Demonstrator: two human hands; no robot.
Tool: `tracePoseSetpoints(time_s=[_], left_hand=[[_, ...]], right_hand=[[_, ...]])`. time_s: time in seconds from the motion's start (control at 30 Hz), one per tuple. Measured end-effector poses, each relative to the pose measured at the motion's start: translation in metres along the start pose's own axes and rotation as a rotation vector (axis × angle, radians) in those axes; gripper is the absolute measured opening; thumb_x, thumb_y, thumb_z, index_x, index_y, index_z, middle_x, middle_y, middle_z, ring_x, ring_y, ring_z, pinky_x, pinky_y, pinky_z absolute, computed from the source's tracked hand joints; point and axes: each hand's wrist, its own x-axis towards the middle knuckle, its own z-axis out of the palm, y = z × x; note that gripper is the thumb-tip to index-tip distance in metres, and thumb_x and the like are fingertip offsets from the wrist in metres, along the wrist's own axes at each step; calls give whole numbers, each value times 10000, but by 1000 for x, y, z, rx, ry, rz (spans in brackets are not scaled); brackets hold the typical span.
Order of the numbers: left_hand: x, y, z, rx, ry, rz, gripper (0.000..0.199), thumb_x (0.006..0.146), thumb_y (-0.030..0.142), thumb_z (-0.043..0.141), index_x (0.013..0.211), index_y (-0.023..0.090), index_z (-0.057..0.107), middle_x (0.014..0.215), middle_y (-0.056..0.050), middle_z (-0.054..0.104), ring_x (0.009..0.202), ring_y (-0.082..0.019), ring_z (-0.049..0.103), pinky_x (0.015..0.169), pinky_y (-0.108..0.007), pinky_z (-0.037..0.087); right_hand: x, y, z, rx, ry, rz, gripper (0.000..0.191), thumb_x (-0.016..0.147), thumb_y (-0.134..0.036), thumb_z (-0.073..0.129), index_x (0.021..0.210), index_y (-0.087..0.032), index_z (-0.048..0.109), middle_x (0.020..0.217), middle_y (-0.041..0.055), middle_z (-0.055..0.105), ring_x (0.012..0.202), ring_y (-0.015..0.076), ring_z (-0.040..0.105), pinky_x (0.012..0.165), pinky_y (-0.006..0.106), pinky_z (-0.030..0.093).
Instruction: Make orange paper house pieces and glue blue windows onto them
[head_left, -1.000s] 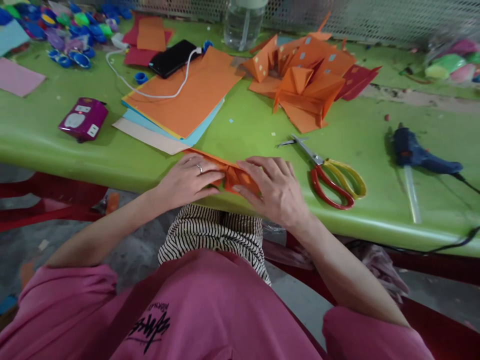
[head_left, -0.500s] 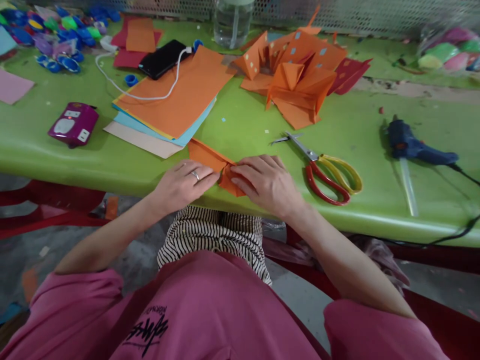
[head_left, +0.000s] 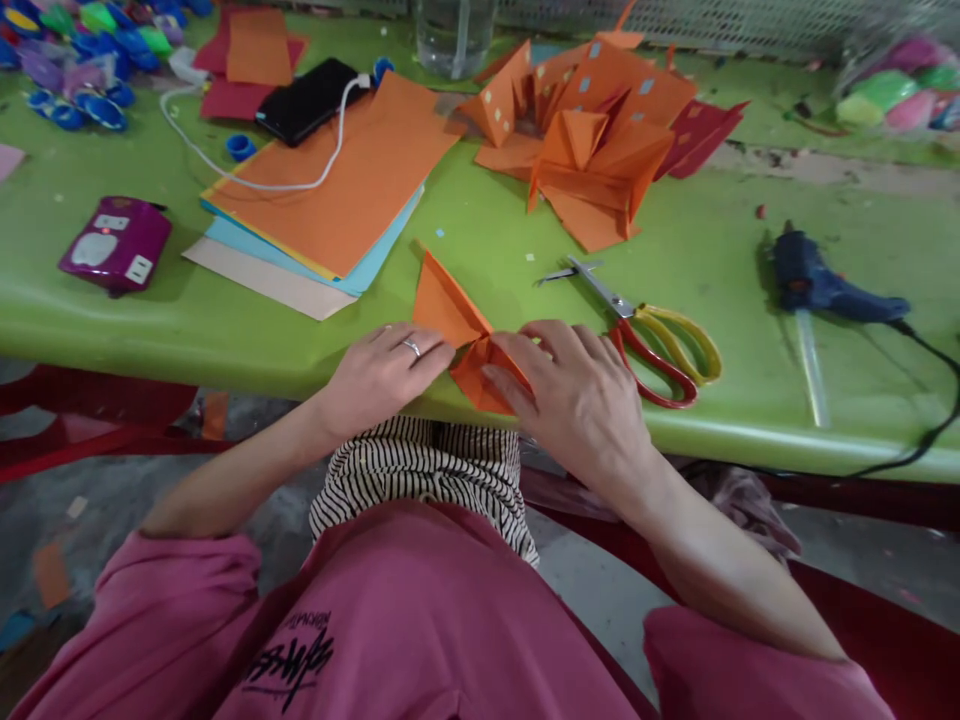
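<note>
With our right hand [head_left: 508, 362], thumb and fingers closed, we hold the right part of the folded orange paper [head_left: 445, 304]. This paper lies at the near edge of the green worktop [head_left: 300, 350], in front of our body, and one pointed part of it spreads to the far left side. Our left hand [head_left: 450, 352] touches the paper near its middle, with its fingers close together; we cannot tell whether it also pinches the paper. On one of these fingers we wear a ring [head_left: 411, 347].

Just beside our right hand we see the scissors [head_left: 667, 345], with one red handle and one yellow handle, their blades pointing away from us. Farther to the right lies a blue glue gun [head_left: 832, 283], with a clear stick under it. Beyond our hands stand the folded orange shapes [head_left: 600, 160]. To the left we have a stack of coloured sheets [head_left: 337, 190], on which a black phone [head_left: 311, 100] partly rests, and a purple box [head_left: 118, 243] is near the stack.
</note>
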Motion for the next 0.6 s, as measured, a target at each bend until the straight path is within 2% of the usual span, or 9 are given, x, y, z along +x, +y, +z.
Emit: tracePoseSetpoints(time_s=[0.07,0.23,0.43,0.6], left_hand=[[-3,0,0,-9,-32,-65,181,990,94,517,1010,144,690,974,-68,781,854,-177,725,748,-296,564],[-2,-1,-2,-79,-97,-191,180,1008,158,521,957,162,694,963,-64,776,845,-192,721,756,-319,551],[5,-13,-3,-264,-174,-314,141,993,254,589,939,183,698,955,-48,746,867,-196,692,753,-308,519],[7,-13,-6,-293,-200,-354,138,984,244,578,906,191,680,923,-40,735,847,-190,674,745,-305,505]], right_hand=[[6,6,4,71,24,-40,265,1025,-337,537,1201,-230,704,1105,94,706,931,237,594,779,358,434],[21,17,20,226,10,-155,270,1035,-338,514,1132,-249,749,1126,98,699,990,241,595,825,380,468],[22,17,27,308,-8,-133,259,1021,-315,537,1112,-224,762,1083,103,717,960,242,606,820,391,474],[21,16,26,322,-10,-118,237,1014,-301,546,1093,-244,763,1079,87,721,948,234,610,811,385,456]])
